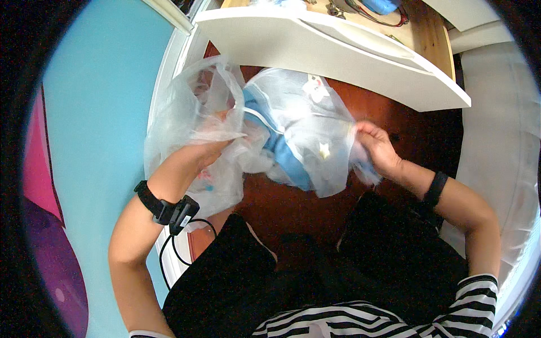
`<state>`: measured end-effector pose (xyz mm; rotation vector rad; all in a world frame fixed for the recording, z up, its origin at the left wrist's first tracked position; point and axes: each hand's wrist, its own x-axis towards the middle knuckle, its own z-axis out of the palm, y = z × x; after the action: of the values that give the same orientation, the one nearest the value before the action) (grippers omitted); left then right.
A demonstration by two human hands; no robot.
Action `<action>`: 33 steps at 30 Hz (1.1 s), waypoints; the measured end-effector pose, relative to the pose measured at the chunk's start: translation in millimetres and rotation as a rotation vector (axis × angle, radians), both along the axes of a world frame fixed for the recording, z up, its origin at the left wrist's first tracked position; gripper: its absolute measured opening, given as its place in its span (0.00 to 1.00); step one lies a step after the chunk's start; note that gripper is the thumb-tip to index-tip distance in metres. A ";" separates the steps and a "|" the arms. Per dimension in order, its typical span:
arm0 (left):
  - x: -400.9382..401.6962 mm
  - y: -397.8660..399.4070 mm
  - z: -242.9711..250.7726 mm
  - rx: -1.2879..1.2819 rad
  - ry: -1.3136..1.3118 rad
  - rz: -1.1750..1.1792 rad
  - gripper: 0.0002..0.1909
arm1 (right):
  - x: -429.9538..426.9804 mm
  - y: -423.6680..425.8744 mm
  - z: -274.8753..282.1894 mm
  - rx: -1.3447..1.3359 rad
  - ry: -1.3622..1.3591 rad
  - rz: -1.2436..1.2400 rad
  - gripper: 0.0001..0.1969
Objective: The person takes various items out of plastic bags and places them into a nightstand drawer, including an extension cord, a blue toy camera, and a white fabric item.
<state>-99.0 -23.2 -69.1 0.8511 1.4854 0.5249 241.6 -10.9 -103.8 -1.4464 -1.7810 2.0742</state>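
Note:
A translucent plastic bag [181, 114] covers most of my left hand [213, 154]. Through the film its fingers are blurred, and I cannot tell whether they are closed on anything. Just right of the bag hangs a sheer white fabric item [325, 122] with blue trim and star-shaped patches, one bearing a small face. My right hand [377, 145] pinches its right edge between thumb and fingers. Bag and fabric meet in the middle, where folds hide their border. Part of the bag with coloured print droops below my left wrist.
An open drawer [329, 53] with a white front juts out ahead, holding cables and a blue item. A light-blue panel [105, 105] stands at left, a pale cover [494, 148] at right. Beneath is a reddish-brown floor [291, 219]. A black cable [162, 253] hangs from my left wrist device.

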 end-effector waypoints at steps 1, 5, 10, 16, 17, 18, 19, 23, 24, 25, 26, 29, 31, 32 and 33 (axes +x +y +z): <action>-0.8 1.1 0.6 -0.028 -0.034 0.023 0.12 | -0.1 7.6 17.7 0.058 -0.297 0.575 0.07; -5.8 2.0 9.9 -0.038 -0.132 0.163 0.11 | -5.0 23.0 46.2 0.124 -0.694 1.014 0.18; 17.7 -6.8 51.1 -0.033 -0.158 -0.007 0.22 | -35.4 27.9 56.3 0.314 -0.220 0.440 0.43; 28.2 21.8 131.4 0.191 -0.500 -0.159 0.22 | -116.1 9.3 105.7 0.018 0.260 0.052 0.23; 26.3 28.3 151.0 0.206 -0.500 -0.162 0.22 | -120.3 6.9 111.8 0.113 0.282 -0.107 0.14; 22.2 33.1 173.9 0.266 -0.475 -0.113 0.23 | -127.3 11.8 154.9 0.183 0.372 -0.209 0.07; 17.0 39.1 197.2 0.330 -0.444 -0.064 0.23 | -124.7 19.2 181.5 0.129 0.312 -0.215 0.07; -23.2 69.8 285.6 0.583 -0.552 -0.003 0.25 | -113.6 67.5 296.7 -0.375 0.638 -0.499 0.19; -34.2 77.1 290.8 0.601 -0.625 0.047 0.29 | -110.6 81.1 325.5 -0.412 0.719 -0.484 0.23; -44.4 77.6 302.7 0.633 -0.625 0.040 0.29 | -103.5 97.5 350.8 -0.570 0.868 -0.405 0.24; -54.1 77.4 311.3 0.634 -0.534 0.085 0.31 | -98.0 107.5 370.0 -0.732 1.006 -0.316 0.24; -52.9 68.4 328.5 0.477 -0.342 -0.076 0.38 | -97.0 121.1 394.7 -0.640 1.154 -0.179 0.24; -43.8 59.7 310.4 0.345 -0.461 -0.201 0.39 | -104.3 120.9 393.2 -0.529 1.207 -0.121 0.24; -36.2 52.4 302.3 0.356 -0.448 -0.193 0.39 | -108.1 123.1 383.7 -0.504 1.232 -0.100 0.24; -23.6 47.4 300.2 0.288 -0.598 -0.179 0.38 | -107.0 122.6 381.7 -0.448 1.246 -0.087 0.24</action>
<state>-122.6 24.3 231.1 0.9354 0.7908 0.7888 134.5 111.6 277.9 -0.0238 -0.7527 2.4569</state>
